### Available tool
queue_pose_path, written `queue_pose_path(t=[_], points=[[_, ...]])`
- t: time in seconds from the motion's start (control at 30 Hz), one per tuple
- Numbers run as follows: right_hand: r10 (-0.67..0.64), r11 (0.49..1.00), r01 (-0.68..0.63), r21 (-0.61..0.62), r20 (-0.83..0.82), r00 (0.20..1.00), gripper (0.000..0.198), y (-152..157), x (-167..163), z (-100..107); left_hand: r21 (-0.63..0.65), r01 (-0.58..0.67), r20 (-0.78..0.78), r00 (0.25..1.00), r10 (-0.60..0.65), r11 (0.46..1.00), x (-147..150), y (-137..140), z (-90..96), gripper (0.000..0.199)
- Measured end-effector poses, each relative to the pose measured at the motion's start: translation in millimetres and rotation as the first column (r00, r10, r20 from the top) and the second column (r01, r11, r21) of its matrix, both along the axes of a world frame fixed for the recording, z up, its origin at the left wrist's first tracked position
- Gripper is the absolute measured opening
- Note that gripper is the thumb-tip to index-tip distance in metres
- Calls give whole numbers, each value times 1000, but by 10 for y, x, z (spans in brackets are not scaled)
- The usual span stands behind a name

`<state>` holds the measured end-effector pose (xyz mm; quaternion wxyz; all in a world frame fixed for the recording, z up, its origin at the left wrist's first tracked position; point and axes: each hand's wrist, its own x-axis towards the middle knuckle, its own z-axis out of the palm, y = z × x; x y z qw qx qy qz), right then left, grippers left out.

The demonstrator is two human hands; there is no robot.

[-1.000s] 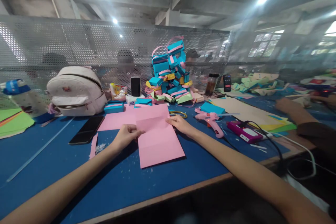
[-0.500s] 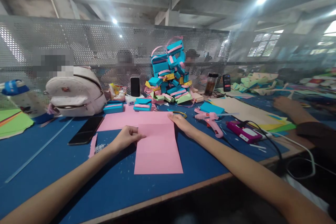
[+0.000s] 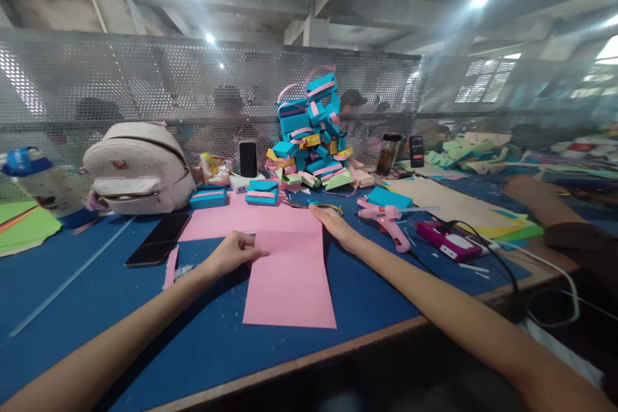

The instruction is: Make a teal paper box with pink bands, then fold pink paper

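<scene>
A pink sheet of paper (image 3: 292,290) with a crease across its upper part is in front of me on the blue table. My left hand (image 3: 236,251) pinches its left edge between thumb and fingers. At the upper right corner, my right hand (image 3: 333,225) grips the sheet with the thumb on top. More pink paper (image 3: 207,222) lies flat behind it, and two small blue paper boxes with pink bands, a left box (image 3: 208,197) and a right box (image 3: 262,192), stand there. Just beyond my right hand is a yellow ring-shaped thing (image 3: 333,208), partly hidden.
A pink glue gun (image 3: 386,222), a purple device with cables (image 3: 449,241) and tan sheets (image 3: 439,203) lie to the right. Blue-and-pink paper boxes form a pile (image 3: 313,135) at the back. Leftward are a black phone (image 3: 158,240), a backpack (image 3: 138,170) and a bottle (image 3: 46,187). A co-worker's hand (image 3: 535,196) is at far right.
The near edge of the pink sheet has shifted slightly toward me and to the left. Both my hands keep their hold, almost unmoved.
</scene>
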<state>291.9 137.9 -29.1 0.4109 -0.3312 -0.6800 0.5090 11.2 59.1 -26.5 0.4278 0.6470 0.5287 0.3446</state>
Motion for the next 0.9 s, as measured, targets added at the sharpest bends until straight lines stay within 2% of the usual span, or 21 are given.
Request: queue_pose_path(t=[0.17, 0.3, 0.5, 0.73, 0.9], points=[[-33, 999, 33, 4, -17, 999, 46, 12, 7, -4, -74, 118, -42, 992, -122, 990, -4, -1, 36, 30], [-88, 996, 89, 24, -28, 996, 37, 33, 14, -10, -53, 162, -18, 987, -163, 985, 30, -15, 77, 28], [-146, 988, 148, 37, -34, 989, 37, 52, 39, -13, -4, 255, 9, 967, -255, 967, 101, -89, 151, 30], [-146, 985, 149, 84, -34, 989, 39, 13, 34, 18, 57, 148, -99, 985, -142, 987, 8, -16, 107, 27], [-153, 973, 155, 170, -26, 988, 38, 4, 24, 59, 54, 96, -166, 982, -86, 994, -61, 36, 79, 28]])
